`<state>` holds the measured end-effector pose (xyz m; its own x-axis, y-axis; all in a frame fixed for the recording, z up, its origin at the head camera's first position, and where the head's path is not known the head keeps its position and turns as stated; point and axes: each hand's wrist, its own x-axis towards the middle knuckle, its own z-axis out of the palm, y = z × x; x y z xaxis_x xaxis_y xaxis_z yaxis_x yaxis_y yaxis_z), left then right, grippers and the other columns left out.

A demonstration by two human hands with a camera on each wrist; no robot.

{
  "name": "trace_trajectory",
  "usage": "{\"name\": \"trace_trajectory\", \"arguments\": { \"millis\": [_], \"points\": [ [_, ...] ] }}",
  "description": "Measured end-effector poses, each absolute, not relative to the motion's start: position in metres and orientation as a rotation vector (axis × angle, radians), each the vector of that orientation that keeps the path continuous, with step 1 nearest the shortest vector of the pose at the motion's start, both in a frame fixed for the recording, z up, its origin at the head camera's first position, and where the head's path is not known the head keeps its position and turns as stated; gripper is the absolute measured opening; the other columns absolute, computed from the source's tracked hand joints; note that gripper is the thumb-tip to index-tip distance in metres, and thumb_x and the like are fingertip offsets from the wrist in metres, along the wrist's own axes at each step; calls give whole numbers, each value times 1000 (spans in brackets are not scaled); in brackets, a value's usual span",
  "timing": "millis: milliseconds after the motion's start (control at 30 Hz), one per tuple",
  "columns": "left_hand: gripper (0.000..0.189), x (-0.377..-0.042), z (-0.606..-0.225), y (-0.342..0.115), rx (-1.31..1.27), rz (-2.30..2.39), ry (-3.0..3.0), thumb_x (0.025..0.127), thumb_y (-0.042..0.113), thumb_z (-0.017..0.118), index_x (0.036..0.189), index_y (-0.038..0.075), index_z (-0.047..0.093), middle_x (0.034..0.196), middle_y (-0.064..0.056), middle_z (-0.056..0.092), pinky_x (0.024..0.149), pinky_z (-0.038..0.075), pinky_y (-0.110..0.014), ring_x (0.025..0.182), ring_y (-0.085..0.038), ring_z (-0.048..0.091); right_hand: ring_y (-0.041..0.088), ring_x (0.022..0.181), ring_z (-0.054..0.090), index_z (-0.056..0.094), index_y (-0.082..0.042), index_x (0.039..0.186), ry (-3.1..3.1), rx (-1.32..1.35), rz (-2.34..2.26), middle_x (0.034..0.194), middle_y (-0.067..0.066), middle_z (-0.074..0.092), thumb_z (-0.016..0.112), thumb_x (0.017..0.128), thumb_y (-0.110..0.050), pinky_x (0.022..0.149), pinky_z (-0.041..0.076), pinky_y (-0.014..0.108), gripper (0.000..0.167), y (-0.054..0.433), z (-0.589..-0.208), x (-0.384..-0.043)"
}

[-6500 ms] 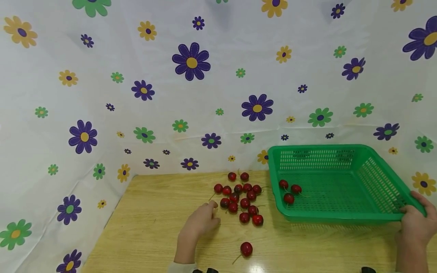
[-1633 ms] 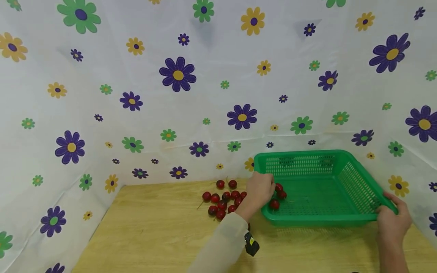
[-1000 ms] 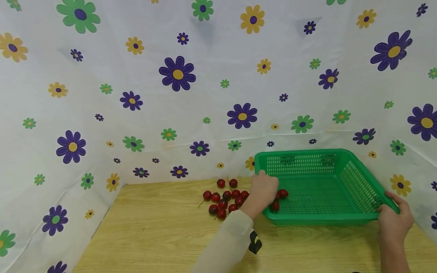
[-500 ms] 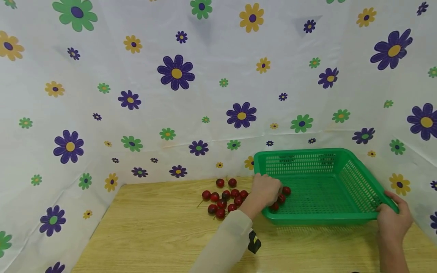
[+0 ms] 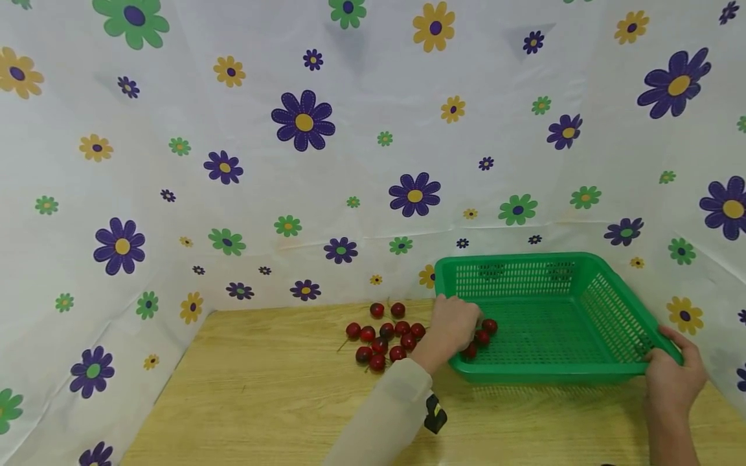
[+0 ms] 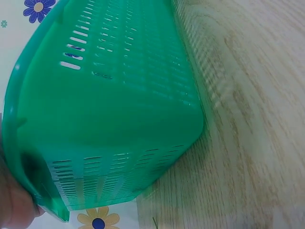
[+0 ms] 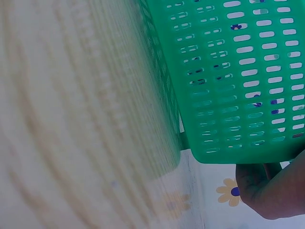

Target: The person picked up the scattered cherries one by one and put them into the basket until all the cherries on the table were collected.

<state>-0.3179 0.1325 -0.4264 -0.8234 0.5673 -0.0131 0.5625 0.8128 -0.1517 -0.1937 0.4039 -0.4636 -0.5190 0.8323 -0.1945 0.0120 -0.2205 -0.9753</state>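
My left hand (image 5: 454, 323) reaches over the left rim of a green plastic basket (image 5: 524, 369) in the head view, with its fingers bent down inside. Three red cherries (image 5: 482, 337) lie on the basket's floor beside the fingers. The fingertips are hidden, so I cannot tell whether they hold a cherry. In the left wrist view, part of the hand (image 6: 16, 207) shows behind the basket's rim (image 6: 12, 95). My right hand (image 5: 673, 382) grips the basket's right front corner. The right wrist view shows that hand (image 7: 271, 193) at the perforated wall (image 7: 248, 76).
Left of the basket, several loose cherries (image 5: 379, 345) with stems lie grouped on the wooden table (image 5: 262, 401). My forearm covers part of the group. A white cloth (image 5: 350, 162) printed with flowers hangs behind the table and along both sides.
Since 6.5 seconds ago, my left hand has moved from the table beside the cherries into the basket. Lately it stays there while cherries shift slightly near its fingers. My right hand keeps its grip.
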Motion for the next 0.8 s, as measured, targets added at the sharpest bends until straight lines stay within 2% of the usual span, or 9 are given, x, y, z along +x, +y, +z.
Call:
{"name": "trace_trajectory", "arguments": {
  "millis": [67, 300, 467, 533, 567, 700, 800],
  "points": [
    [14, -318, -428, 132, -906, 208, -2948, 92, 23, 69, 92, 35, 74, 82, 12, 69, 75, 40, -30, 79, -12, 59, 4, 114, 38, 59, -27, 135, -1446, -1026, 1805, 142, -12, 41, 43, 83, 13, 63, 37, 8, 68, 404, -463, -194],
    [15, -318, -437, 122, -864, -117, -2750, 97, 22, 62, 106, 26, 73, 93, 10, 72, 73, 48, -26, 82, -11, 66, 1, 106, 40, 62, -30, 128, -1415, -1019, 1821, 140, -11, 41, 43, 83, 14, 61, 38, 8, 66, 404, -462, -194],
    [13, -313, -445, 110, -829, -466, -2477, 96, 17, 60, 101, 17, 72, 93, 5, 70, 68, 50, -19, 80, -13, 63, -1, 98, 42, 63, -32, 125, -1442, -1020, 1768, 140, -9, 43, 42, 84, 13, 60, 38, 8, 64, 404, -462, -194],
    [13, -308, -449, 105, -810, -592, -2410, 95, 15, 60, 100, 16, 72, 93, 3, 69, 71, 50, -19, 82, -13, 61, -1, 91, 41, 62, -35, 124, -1482, -1039, 1728, 144, -6, 41, 42, 85, 11, 56, 35, 9, 63, 403, -463, -193],
    [14, -306, -452, 101, -802, -641, -2389, 95, 14, 59, 100, 15, 72, 93, 3, 69, 71, 50, -18, 82, -13, 61, -1, 83, 42, 62, -36, 123, -1504, -1050, 1708, 148, -4, 40, 41, 86, 10, 53, 33, 11, 63, 403, -463, -193],
    [14, -293, -460, 83, -751, -815, -2368, 96, 12, 59, 101, 14, 72, 97, 1, 68, 66, 50, -17, 86, -13, 63, 2, 61, 33, 60, -39, 121, -1543, -1075, 1678, 155, -3, 34, 40, 89, 7, 47, 26, 18, 60, 403, -464, -189],
    [14, -287, -462, 64, -662, -938, -2372, 96, 11, 59, 102, 14, 72, 98, 0, 68, 62, 49, -18, 86, -14, 62, 2, 57, 32, 61, -38, 124, -1531, -1063, 1683, 152, -5, 37, 41, 90, 7, 46, 27, 18, 59, 413, -472, -191]
  ]
}}
